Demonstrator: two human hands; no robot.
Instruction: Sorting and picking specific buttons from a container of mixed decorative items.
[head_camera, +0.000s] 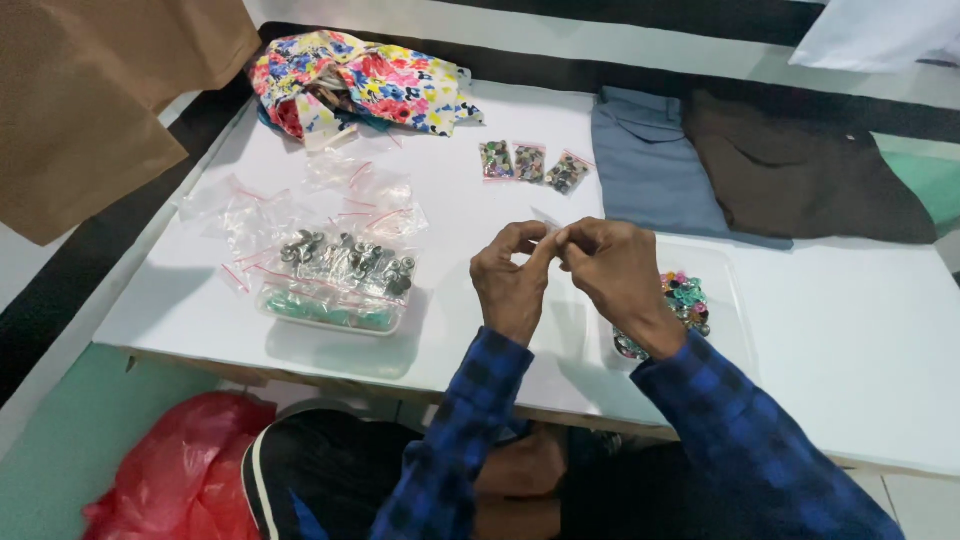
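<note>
Both hands are meeting above the white tabletop, fingertips pinched together on something very small. The left hand and right hand are touching at thumb and forefinger; a faint clear sliver, likely a small transparent plastic bag, is showing just above the pinch, but what sits between the fingers is too small to make out. Both grips are closing tight around that point.

Hidden or cut off: the right wrist is covering part of the shallow clear plastic tray of multicoloured buttons, so only its far side is showing. The blue-and-black checked sleeves are running out of the bottom edge. Under the table edge, a red plastic bag is lying partly out of view at the lower left.

Packages: three small clear zip bags with red seal strips, each holding dark mixed pieces, are lying side by side beyond the hands. To the left, a loose heap of empty clear zip bags is spreading across the table, and just in front of it a clear rectangular tub of metal snap pieces is sitting, with greenish contents blurred underneath.

Farther back, a crumpled floral cloth is lying at the far edge; folded grey-blue trousers and folded dark brown trousers are lying side by side at the right. A brown paper sheet is hanging into the upper left corner.
</note>
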